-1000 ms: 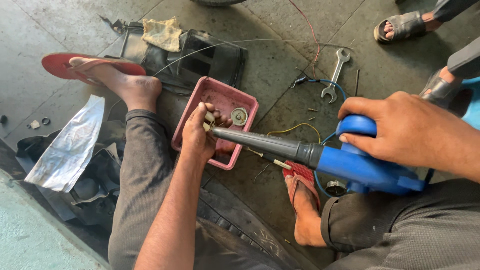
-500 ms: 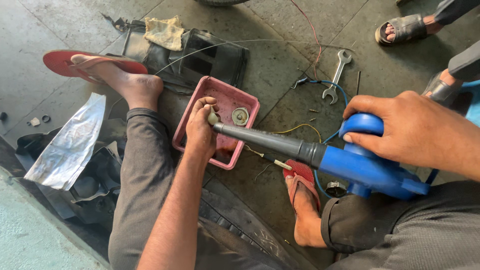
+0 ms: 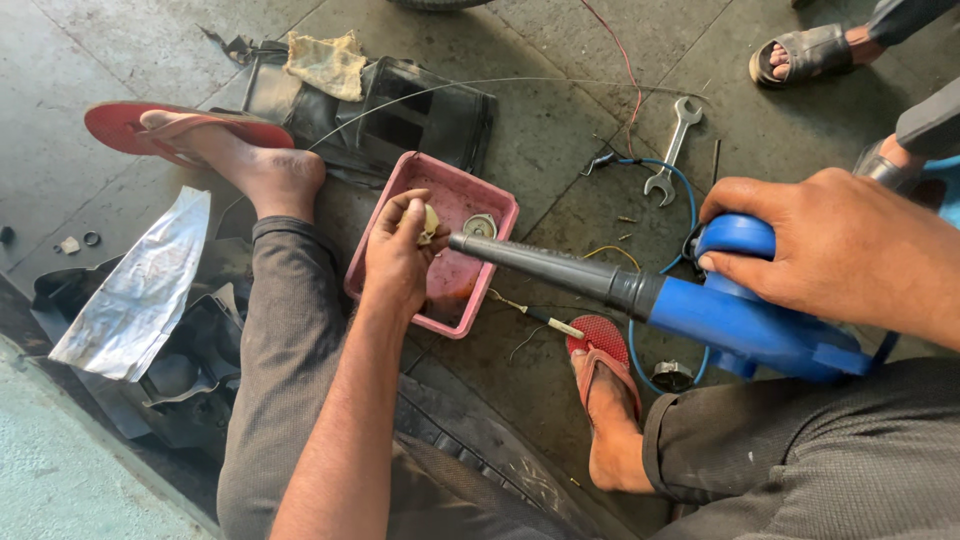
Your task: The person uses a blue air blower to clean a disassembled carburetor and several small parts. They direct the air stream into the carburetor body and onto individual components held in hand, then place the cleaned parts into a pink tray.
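Over the pink tray on the concrete floor, the left hand pinches a small pale part in its grip, fingertips closed on it. The right hand is clenched on the handle of a blue blower, whose dark nozzle ends just beside the part. A spanner lies well apart.

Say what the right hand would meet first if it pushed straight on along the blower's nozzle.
Probably the left hand and the small pale part it holds over the pink tray; the nozzle tip of the blower in the right hand points there, depth unclear.
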A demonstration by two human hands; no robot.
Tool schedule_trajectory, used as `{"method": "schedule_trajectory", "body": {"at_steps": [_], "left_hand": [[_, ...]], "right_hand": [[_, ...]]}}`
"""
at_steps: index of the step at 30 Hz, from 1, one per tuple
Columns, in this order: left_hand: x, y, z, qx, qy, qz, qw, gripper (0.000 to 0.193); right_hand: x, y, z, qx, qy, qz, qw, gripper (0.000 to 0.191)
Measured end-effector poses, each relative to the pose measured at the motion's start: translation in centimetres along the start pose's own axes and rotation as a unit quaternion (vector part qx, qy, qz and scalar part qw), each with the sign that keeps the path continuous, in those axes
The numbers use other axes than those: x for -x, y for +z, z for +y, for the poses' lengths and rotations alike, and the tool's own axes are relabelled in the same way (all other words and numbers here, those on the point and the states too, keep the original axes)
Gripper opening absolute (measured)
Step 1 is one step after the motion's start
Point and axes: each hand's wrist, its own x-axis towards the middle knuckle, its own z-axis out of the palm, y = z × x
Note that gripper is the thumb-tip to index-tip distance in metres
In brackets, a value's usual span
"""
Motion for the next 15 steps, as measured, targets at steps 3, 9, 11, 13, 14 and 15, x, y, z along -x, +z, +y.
{"method": "schedule_trajectory", "body": {"at_steps": [3,9,11,13,14,15], "left_hand": [[0.0,-0.1,-0.6,0.005,0.033,0.005,0.999,0.018],[0.0,0.0,-0.8,0.083,0.018,-0.02,0.996,0.023],[0.3,0.0,-0.5,0.084,0.014,-0.027,0.996,0.027],[0.6,0.2,-0.1,0.093,0.005,-0.031,0.995,0.024],[0.7,0.2,0.2,0.102,-0.001,-0.029,0.994,0.021],[0.8,0.3,0.4,0.11,-0.008,-0.028,0.993,0.019]], "right_hand": [[0.1,0.0,0.1,-0.025,-0.009,0.008,1.0,0.033],[0.0,-0.2,-0.1,-0.001,0.013,-0.021,1.0,0.034],[-0.1,-0.3,-0.2,0.002,0.012,-0.02,1.0,0.033],[0.0,-0.3,-0.3,0.012,0.014,-0.012,1.0,0.033],[0.1,-0.4,-0.3,0.01,0.012,-0.004,1.0,0.033],[0.1,-0.4,-0.4,0.008,0.01,0.004,1.0,0.033]]}}
